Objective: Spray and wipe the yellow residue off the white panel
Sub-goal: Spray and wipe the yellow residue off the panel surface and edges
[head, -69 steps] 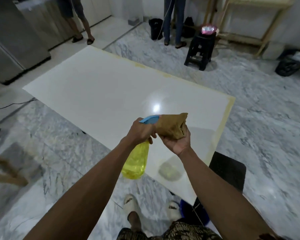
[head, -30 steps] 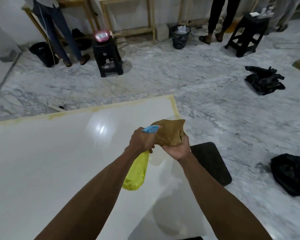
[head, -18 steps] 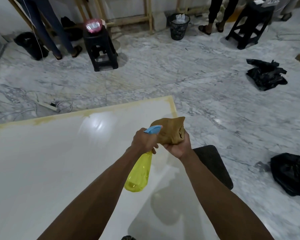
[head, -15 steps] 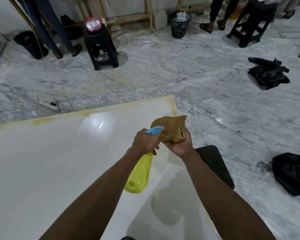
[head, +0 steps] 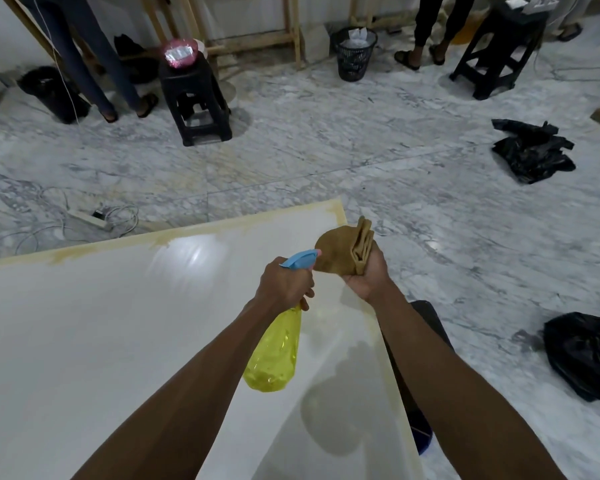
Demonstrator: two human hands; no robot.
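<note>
A large white panel (head: pixel 101 323) lies flat below me, with yellow residue (head: pixel 84 252) along its far edge and down its right edge. My left hand (head: pixel 284 287) grips a yellow spray bottle (head: pixel 274 355) by its blue trigger head, held above the panel's right part, nozzle pointing at the cloth. My right hand (head: pixel 366 277) holds a folded brown cloth (head: pixel 343 249) just right of the nozzle, close to the panel's far right corner.
Marble floor surrounds the panel. A black stool (head: pixel 194 98) and people's legs stand at the back. A power strip with cables (head: pixel 87 218) lies beyond the far edge. Black bags (head: pixel 530 150) lie right; a dark pad (head: pixel 426 327) sits under the panel's right edge.
My view swung right from the panel's middle to its far right corner. Both hands stay together holding bottle and cloth; the cloth has lifted slightly away from the nozzle.
</note>
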